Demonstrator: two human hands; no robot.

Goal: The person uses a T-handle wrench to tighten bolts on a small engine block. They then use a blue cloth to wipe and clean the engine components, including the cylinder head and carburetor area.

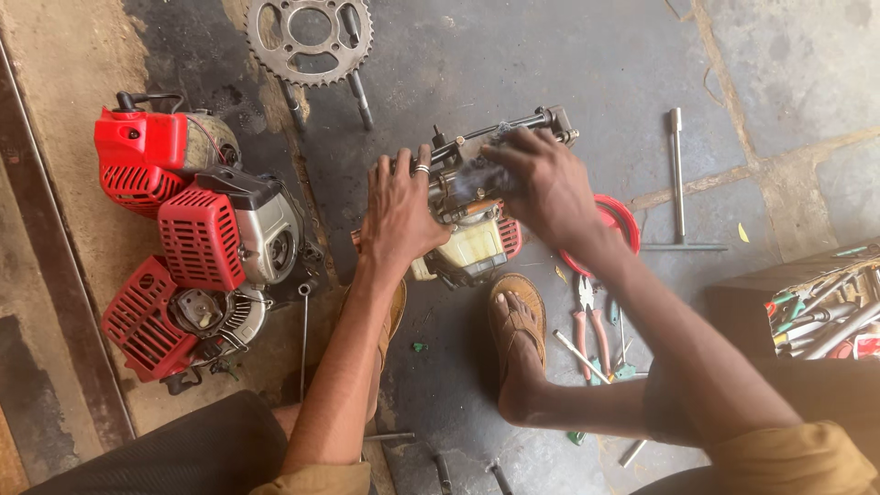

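Small grimy petrol engine w/ cream plastic fuel tank [469, 240], centre frame, on stained concrete floor [568, 64]. Left hand [401, 211] flat on engine's left side, fingers spread, pressing, not closed round anything. Right hand [543, 188] curled over top right of engine, fingers closed on it near black metal bar [513, 126]. Sandalled foot [516, 316] just below. Red-handled pliers [583, 323] near, right of foot. Three red-shrouded engines [188, 247] left frame; toothed steel sprocket [310, 38] top. Best: keep left palm bracing firm, body steady, work w/ right only.
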